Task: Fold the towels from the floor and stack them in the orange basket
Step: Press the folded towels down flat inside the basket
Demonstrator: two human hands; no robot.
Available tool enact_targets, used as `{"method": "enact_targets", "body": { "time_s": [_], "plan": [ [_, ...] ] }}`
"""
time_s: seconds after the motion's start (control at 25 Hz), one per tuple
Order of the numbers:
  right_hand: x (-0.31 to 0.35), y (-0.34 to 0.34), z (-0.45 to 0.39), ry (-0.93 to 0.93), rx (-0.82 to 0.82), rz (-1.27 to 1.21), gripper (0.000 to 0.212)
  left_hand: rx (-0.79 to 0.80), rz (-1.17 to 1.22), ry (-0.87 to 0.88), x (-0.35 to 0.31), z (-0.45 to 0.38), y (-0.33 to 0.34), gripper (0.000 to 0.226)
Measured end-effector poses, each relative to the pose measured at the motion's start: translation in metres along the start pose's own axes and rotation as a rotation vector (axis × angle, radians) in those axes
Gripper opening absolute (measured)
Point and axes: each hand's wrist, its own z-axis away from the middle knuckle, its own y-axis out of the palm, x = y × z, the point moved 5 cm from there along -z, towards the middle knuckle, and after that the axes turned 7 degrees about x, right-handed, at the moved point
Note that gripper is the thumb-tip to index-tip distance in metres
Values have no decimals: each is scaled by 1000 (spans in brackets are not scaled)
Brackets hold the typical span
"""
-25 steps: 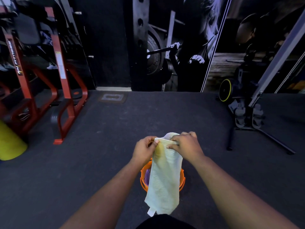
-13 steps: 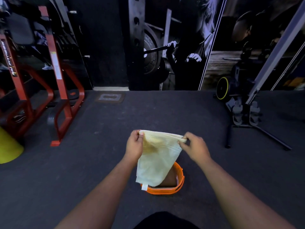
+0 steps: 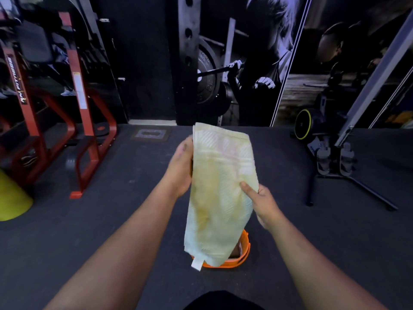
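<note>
Nearest to me, the orange basket [image 3: 242,257] is sitting on the dark floor [image 3: 89,231] just ahead of my body; only its right and front rim are showing below the cloth. Above it I am holding the pale yellow towel [image 3: 220,189], folded into a long strip, hanging tilted, its lower end with a white tag [image 3: 197,264] dangling over the basket's near rim. My right hand [image 3: 263,203] is gripping the towel's right edge at about mid-height, thumb pressing on the front face, fingers wrapping behind. My left hand [image 3: 182,167] is lying flat along the upper left edge, fingers straight against the cloth, not curling. Farther off: a yellow object [image 3: 11,198] and a red steel frame [image 3: 85,139] on the left, a grey stand [image 3: 344,166] on the right, a wall mural [image 3: 245,63] at the back.
</note>
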Motion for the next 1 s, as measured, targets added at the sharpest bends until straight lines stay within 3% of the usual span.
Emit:
{"method": "enact_targets", "body": {
  "time_s": [0.08,0.16,0.24,0.36,0.48,0.56,0.64,0.76,0.88,1.0],
  "plan": [
    [12,1,-5,-3,-30,-91,33,108,-256,-212,51,32,-18,66],
    [16,-11,-9,44,-65,-153,34,144,-387,-326,87,50,-30,43],
    [5,-21,-3,171,42,-72,32,19,-308,-293,88,44,-35,23],
    [-29,-37,10,322,159,164,26,-90,-127,-280,89,34,-37,14],
    [-39,-55,4,206,-101,150,28,-108,-385,-399,117,47,-39,41],
    [-39,-62,-2,137,-183,123,42,-270,-496,-391,122,49,-43,60],
    [-43,-65,-5,90,-56,101,58,-354,-439,-307,117,40,-39,66],
    [-42,-80,-13,49,55,519,65,-129,-418,-265,115,23,-20,69],
    [-23,-100,-21,-34,-73,881,52,-21,-903,-244,107,11,-8,67],
    [-2,-108,-23,-108,-131,1114,28,-42,-1354,-149,97,3,11,43]
  ]
}}
